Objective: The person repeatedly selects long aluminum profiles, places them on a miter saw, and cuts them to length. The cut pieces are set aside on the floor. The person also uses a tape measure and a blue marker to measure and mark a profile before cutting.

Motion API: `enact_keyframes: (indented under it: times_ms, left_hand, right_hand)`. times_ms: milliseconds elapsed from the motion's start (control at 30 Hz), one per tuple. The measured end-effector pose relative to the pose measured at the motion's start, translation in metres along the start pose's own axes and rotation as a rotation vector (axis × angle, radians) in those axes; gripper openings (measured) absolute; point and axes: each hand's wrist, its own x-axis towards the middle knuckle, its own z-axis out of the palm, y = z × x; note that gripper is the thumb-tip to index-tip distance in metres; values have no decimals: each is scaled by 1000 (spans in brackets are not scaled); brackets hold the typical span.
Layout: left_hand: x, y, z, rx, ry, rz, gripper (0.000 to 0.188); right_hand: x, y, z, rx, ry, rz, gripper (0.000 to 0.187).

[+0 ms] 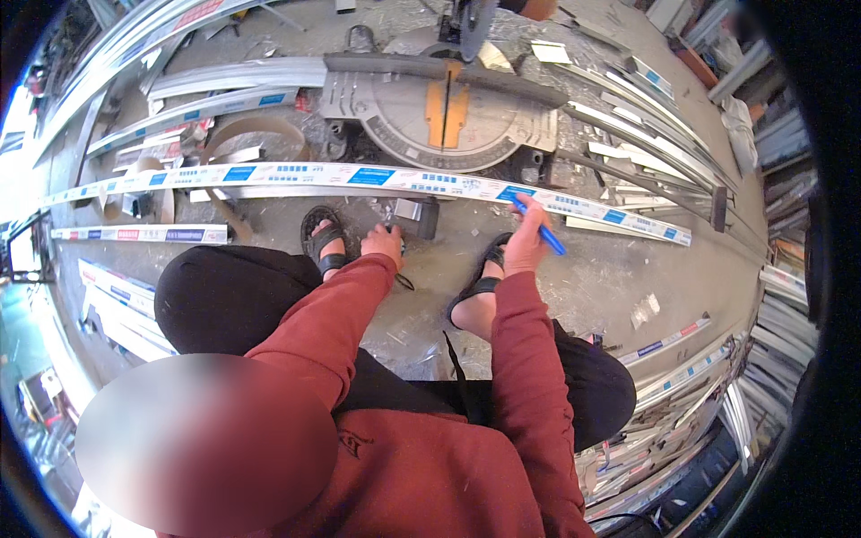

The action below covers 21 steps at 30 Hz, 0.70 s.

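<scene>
A long metal profile (323,174), covered in white and blue printed film, runs across in front of me from left to right. My right hand (527,235) is closed around a blue marker pen (552,240), whose upper end reaches the profile. Lower and to the left, my left hand (384,244) is down near the floor between my sandalled feet. Its fingers are curled at a small dark thing that I cannot make out. Just beyond that hand lies a short silver profile offcut (414,210) with a dark end.
A mitre saw (439,108) with a round grey base and orange insert stands beyond the profile. More profiles (238,81) lie at the far left, and offcuts (641,166) litter the right. Stacked profiles (664,421) fill the near right. A tape roll (256,134) lies left of the saw.
</scene>
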Motion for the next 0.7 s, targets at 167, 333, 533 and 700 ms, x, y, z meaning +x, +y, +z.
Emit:
enact_keyframes:
  times_ms: [167,333,533,700]
  left_hand:
    - [5,-3,-8,-207,-184,121,95]
    - [-38,22,-73,-652,-252,335,105]
    - [-93,-8,-111,-1374,-441,441,83]
    - [-118,-14,-115,-1529,-425,591,64]
  right_hand:
    - [-21,-6,1,-216,-184,-56,30]
    - [-59,25,-1,-412,-545,164,29]
    - [-90,-60,20,-73,-681,473,42]
    - [-115,-95,5,153,-669,657,39]
